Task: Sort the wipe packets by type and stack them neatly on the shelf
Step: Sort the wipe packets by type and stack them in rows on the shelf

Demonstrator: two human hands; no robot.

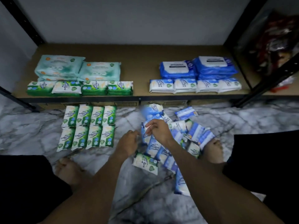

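Surface: pale marble-patterned floor (32,126) with grey veining. Low brown shelf board (142,68) on a black metal frame (24,21); plain grey wall (129,18) behind. Light was dim.

On the shelf, left group: large teal packs (59,67) at the back, with a row of small green packets (95,88) in front along the board's edge. Right group, well apart: large blue packs (215,67) stacked at the back, with a row of small white-and-blue packets (195,85) in front.

On the floor just below the shelf edge lay a tidy block of green packets (89,126), two rows of four, touching side by side. To its right was a loose heap of blue packets (186,135), overlapping at all angles, with one green-and-white packet (145,162) at its near edge.

Right hand (159,131) was over the heap, fingers curled, pinching the top of one blue packet (146,135). Left hand (129,141) was just beside that packet, fingers bent toward its left edge; motion blur made it impossible to tell whether they gripped it.

Bare feet rested on the floor, one (68,168) near the green block, the other (213,151) touching the heap. A red-and-dark bag (275,41) sat in the neighbouring bay at the right.
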